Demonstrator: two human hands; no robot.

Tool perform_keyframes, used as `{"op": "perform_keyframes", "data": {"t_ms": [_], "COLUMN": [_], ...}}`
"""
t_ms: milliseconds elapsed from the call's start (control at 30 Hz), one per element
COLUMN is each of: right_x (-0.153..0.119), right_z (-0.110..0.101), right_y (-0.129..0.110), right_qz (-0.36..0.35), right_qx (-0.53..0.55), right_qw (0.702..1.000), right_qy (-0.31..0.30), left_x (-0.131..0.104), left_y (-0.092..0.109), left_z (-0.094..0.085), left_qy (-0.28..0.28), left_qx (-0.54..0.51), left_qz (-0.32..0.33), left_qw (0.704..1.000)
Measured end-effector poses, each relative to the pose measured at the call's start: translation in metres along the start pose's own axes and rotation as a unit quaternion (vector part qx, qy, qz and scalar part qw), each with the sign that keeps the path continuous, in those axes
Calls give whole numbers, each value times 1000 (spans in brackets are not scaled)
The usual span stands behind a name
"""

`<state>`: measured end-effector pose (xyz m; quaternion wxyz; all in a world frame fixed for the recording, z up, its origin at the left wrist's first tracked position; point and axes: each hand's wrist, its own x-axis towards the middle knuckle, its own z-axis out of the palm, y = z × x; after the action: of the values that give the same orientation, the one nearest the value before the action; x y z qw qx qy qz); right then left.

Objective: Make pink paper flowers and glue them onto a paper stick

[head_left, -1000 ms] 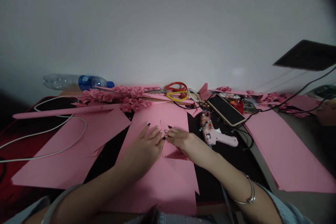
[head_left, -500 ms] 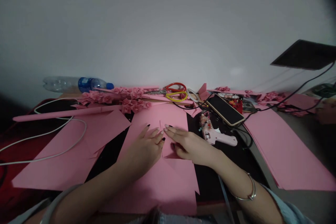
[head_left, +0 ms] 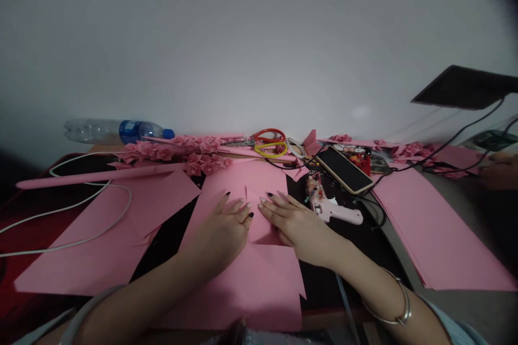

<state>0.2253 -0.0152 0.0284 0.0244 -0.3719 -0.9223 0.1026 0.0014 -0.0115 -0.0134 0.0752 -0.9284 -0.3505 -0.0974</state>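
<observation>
A folded piece of pink paper point(head_left: 261, 226) lies on larger pink sheets point(head_left: 243, 296) in front of me. My left hand point(head_left: 220, 234) rests flat on the paper, its fingers stretched out near the fold line. On the other side, my right hand point(head_left: 301, 226) lies flat on the folded piece with fingers extended, the fingertips just right of the fold. Neither hand grips anything. The paper's edges under my palms are hidden. Right of my right hand lies a pink glue gun point(head_left: 332, 207).
Behind my hands lie pink paper flowers point(head_left: 202, 161), scissors point(head_left: 269, 143) and a phone point(head_left: 343, 170). A plastic bottle point(head_left: 121, 130) lies back left. Pink sheets point(head_left: 437, 226) are stacked right, more paper point(head_left: 89, 242) left under a white cable point(head_left: 128, 205). Another person's hand point(head_left: 499, 170) is far right.
My right hand has slid slightly to the right across the folded paper, away from the fold, and its fingers lie flatter. My left hand has stayed in about the same place.
</observation>
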Motion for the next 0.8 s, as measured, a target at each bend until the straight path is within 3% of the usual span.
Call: {"op": "perform_keyframes", "data": {"t_ms": [433, 600, 800], "right_x": [-31, -21, 11], "right_z": [-15, -20, -17], "right_y": [-8, -8, -6], "right_qz": [44, 67, 43], "right_qx": [-61, -45, -42], "right_qw": [995, 993, 995], "right_qy": [-62, -89, -74], "left_x": [3, 4, 5], "left_y": [-2, -2, -2], "left_z": [-5, -5, -5], "left_qy": [-18, -26, -24], "left_qx": [-15, -20, -18], "left_qz": [3, 7, 12], "left_qw": [1000, 999, 999]}}
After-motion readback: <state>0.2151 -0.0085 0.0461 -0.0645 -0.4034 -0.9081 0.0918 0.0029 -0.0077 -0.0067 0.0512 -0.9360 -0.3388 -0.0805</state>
